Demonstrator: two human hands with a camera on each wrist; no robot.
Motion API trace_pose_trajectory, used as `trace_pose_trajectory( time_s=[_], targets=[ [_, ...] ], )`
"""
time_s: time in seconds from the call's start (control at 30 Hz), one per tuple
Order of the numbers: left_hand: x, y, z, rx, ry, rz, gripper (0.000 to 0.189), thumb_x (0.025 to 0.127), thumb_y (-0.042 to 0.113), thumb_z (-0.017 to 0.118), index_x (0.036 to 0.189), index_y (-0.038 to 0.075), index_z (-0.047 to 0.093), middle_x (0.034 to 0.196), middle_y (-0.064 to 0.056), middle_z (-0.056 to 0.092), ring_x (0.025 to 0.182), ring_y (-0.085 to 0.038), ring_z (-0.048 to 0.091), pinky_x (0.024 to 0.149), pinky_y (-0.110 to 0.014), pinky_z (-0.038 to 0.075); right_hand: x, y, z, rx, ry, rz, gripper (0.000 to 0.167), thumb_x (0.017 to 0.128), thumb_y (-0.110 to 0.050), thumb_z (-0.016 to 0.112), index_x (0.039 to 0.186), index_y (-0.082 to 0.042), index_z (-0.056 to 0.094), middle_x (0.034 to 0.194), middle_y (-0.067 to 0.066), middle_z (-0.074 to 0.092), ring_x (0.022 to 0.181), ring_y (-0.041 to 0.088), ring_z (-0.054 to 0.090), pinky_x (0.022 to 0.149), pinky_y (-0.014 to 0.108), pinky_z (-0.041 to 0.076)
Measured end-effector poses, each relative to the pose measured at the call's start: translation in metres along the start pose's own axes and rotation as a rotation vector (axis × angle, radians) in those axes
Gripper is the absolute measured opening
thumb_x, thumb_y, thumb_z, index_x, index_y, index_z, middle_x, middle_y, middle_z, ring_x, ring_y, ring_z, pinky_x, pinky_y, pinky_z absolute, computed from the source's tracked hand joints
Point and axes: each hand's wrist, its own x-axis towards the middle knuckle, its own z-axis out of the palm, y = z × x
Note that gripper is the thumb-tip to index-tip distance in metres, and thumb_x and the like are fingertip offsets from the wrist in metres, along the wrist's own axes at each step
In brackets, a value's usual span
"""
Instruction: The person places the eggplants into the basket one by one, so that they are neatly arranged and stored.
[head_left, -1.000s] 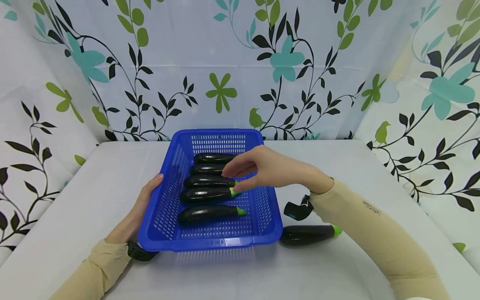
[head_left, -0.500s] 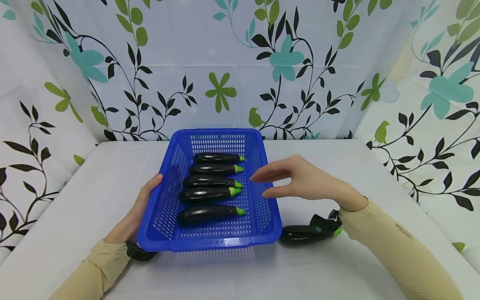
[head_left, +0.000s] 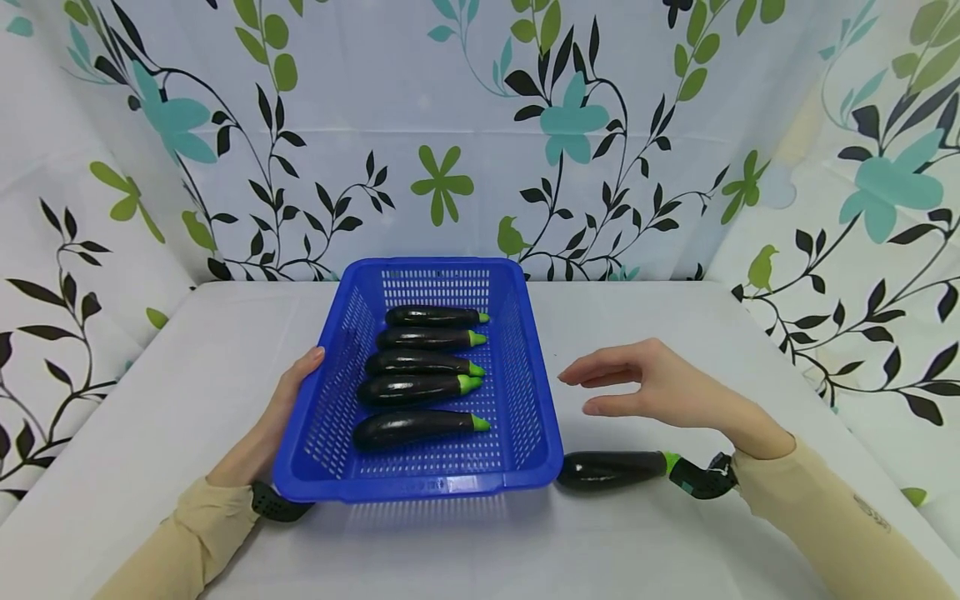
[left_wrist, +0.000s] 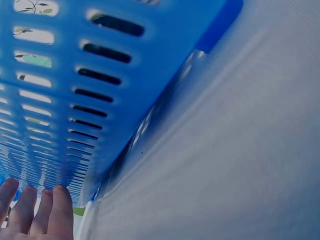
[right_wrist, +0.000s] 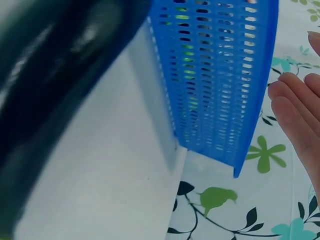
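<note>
Several dark, glossy eggplants [head_left: 411, 428] with green stem ends lie side by side in a blue perforated plastic basket [head_left: 416, 483]. My left hand [head_left: 281, 404] rests against the basket's left side, near the rim. In the left wrist view its fingers [left_wrist: 61, 212] look straight against the outer wall. To the right of the basket my right hand [head_left: 660, 387] is in the air, fingers loosely extended and thumb apart, holding nothing. One more eggplant [head_left: 611, 470] lies on the table below that hand, beside the basket's near right corner; it looms large and blurred in the right wrist view.
The white-covered table [head_left: 480, 550] extends on both sides of the basket. Behind and beside it hang white curtains [head_left: 465, 108] printed with leaves and flowers. Black wrist cameras [head_left: 705, 479] sit on the sleeves.
My right hand has moved from above the eggplants in the basket to the right, over the table near the loose eggplant. My left hand and the basket have stayed put.
</note>
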Motion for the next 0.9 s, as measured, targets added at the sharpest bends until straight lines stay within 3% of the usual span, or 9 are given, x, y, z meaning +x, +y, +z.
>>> trace_pose_trajectory(
  time_s=[0.17,0.43,0.9],
  targets=[
    [-0.001,0.002,0.002,-0.003,0.006,-0.026,0.075,0.095,0.071,0.021,0.159,0.039,-0.003,0.162,-0.018,0.014,0.136,-0.042,0.038,0.097,-0.06,0.045,-0.011,0.014,0.004,0.009,-0.022,0.006,0.038,0.089,-0.02,0.077,0.126,-0.013,0.068,0.124,-0.004,0.069,0.115,0.023,0.066,0.094,0.03,0.053],
    [0.0,0.001,0.0,-0.002,0.008,-0.017,0.075,0.096,0.071,0.022,0.159,0.039,-0.003,0.162,-0.018,0.015,0.134,-0.04,0.04,0.097,-0.059,0.046,-0.025,0.034,0.015,0.016,-0.074,0.003,0.041,0.09,-0.022,0.076,0.127,-0.007,0.066,0.125,0.012,0.068,0.116,0.023,0.066,0.096,0.033,0.052],
    [0.002,-0.002,-0.001,-0.007,-0.01,0.053,0.071,0.099,0.064,0.021,0.16,0.035,-0.001,0.159,-0.02,0.018,0.127,-0.028,0.048,0.096,-0.052,0.047,-0.026,0.059,0.023,0.099,-0.222,0.017,0.048,0.086,-0.022,0.08,0.13,-0.008,0.064,0.128,0.009,0.067,0.119,0.024,0.064,0.1,0.032,0.05]
  ],
)
